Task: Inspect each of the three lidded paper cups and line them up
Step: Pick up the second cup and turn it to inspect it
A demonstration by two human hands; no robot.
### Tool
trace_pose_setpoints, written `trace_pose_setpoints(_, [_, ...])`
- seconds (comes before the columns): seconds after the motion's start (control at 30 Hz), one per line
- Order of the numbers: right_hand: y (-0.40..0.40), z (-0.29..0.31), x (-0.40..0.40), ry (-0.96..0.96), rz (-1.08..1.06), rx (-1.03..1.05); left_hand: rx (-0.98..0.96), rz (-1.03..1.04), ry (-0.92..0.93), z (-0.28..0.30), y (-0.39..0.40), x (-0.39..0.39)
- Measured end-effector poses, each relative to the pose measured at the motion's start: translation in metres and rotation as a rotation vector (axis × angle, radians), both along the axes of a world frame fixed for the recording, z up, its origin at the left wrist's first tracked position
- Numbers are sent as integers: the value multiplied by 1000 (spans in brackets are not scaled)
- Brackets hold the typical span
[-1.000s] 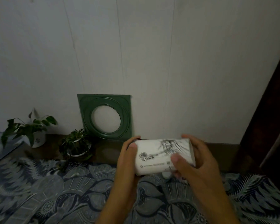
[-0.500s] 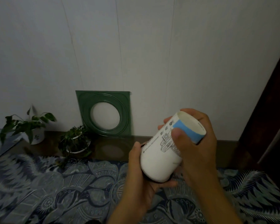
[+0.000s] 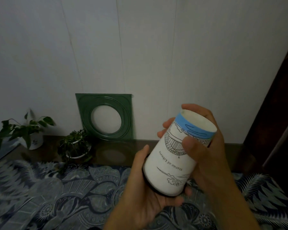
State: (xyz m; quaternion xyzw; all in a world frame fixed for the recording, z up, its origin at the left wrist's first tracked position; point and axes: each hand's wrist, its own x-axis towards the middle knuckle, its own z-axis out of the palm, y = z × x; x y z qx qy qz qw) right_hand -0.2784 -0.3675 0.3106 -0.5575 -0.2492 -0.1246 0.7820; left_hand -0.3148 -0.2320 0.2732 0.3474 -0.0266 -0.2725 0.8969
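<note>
- One paper cup [image 3: 176, 156] in hand, lifted above the patterned cloth [image 3: 56, 196] at about 4 o'clock in the view, tipped upside down: base with the blue band up toward 1 o'clock, lidded mouth down toward 7 o'clock.
- Left hand [image 3: 146, 193] cupped under the mouth end, its fingers closed around the rim; the lid itself mostly hidden.
- Right hand [image 3: 206, 146] wrapped around the base end, thumb pressed on the printed side.
- Judged mid-inspection of this cup.
- No other cups in view, no row visible; impossible to tell which of the three this is.
- Lining up apparently yet to come.
- Green square frame [image 3: 105, 116] and two potted plants [image 3: 75, 145] at 9 to 10 o'clock, well apart.
</note>
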Motion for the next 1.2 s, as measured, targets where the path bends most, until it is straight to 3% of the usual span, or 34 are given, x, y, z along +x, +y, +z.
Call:
trace_pose_setpoints(0.17, [4, 3, -3, 22, -70, 53, -37, 5, -21, -1, -3, 2])
trace_pose_setpoints(0.4, [16, 2, -8, 116, -219, 201, 245, 554, -229, 2, -17, -1])
trace_pose_setpoints(0.47, [18, 3, -8, 130, -240, 205, 256, 625, -243, 7, -19, -4])
trace_pose_setpoints(0.53, [17, 5, -9, 112, -230, 187, 216, 586, -203, 9, -18, -7])
trace_pose_setpoints(0.77, [5, 12, -14, -20, -1, 125, -19, 124, -61, 15, -6, -13])
trace_pose_setpoints(0.9, [1, 16, -15, 5, 94, 66, -103, 6, -86, 13, -6, -10])
trace_pose_setpoints(1.03, [4, 12, -15, 27, -25, 99, -102, 122, -51, 8, -13, -7])
trace_pose_setpoints(1.2, [11, 9, -14, 19, -195, 156, 65, 533, -114, 12, -23, 0])
